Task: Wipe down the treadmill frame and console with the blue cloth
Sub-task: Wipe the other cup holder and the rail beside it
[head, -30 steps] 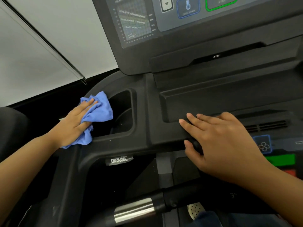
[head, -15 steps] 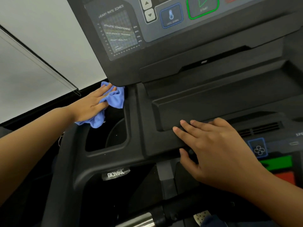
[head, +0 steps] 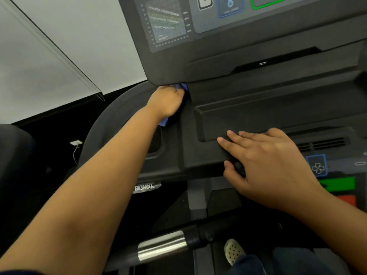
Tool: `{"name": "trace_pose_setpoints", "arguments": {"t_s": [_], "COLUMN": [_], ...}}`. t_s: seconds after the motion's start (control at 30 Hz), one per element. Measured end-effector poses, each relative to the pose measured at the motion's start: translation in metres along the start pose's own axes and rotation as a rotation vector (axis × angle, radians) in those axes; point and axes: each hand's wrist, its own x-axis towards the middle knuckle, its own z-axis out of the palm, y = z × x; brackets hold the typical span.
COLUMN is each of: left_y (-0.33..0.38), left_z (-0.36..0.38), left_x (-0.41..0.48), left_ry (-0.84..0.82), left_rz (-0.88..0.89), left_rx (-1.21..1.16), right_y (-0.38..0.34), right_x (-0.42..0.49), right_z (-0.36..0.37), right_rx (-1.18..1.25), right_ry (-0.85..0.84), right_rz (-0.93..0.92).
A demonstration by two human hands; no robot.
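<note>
My left hand (head: 168, 101) presses the blue cloth (head: 181, 87) into the gap under the lower left corner of the dark console panel (head: 198, 62). Most of the cloth is hidden under my hand; a blue tip shows above my fingers and another scrap below my wrist. My right hand (head: 266, 165) lies flat with fingers spread on the black tray ledge (head: 208, 155) of the treadmill frame, its thumb curled under the ledge's front edge. It holds nothing.
A cup-holder recess (head: 156, 143) sits just below my left forearm. A handlebar with a chrome sleeve (head: 161, 246) crosses the bottom. Fan, green and red buttons (head: 337, 183) lie at the right. My shoe (head: 233, 251) shows below. A white wall is at the upper left.
My left hand has slid the cloth from the cup-holder rim up and to the right, into the corner under the console. My right hand has stayed on the ledge.
</note>
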Motion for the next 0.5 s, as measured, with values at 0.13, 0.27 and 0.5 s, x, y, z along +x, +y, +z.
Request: {"name": "trace_pose_setpoints", "arguments": {"t_s": [0.13, 0.27, 0.5], "left_y": [0.010, 0.007, 0.015], "left_z": [0.017, 0.032, 0.044], "left_x": [-0.030, -0.065, -0.146], "left_ry": [0.077, 0.096, 0.166], "left_rz": [-0.062, -0.046, 0.004], "left_rx": [0.228, 0.205, -0.039], "right_y": [0.000, 0.002, 0.003], "right_x": [0.000, 0.000, -0.001], "right_z": [-0.001, 0.000, 0.000], "right_rx": [-0.020, -0.025, -0.031], "right_ry": [-0.001, 0.019, 0.055], "right_rz": [-0.022, -0.037, -0.079]}}
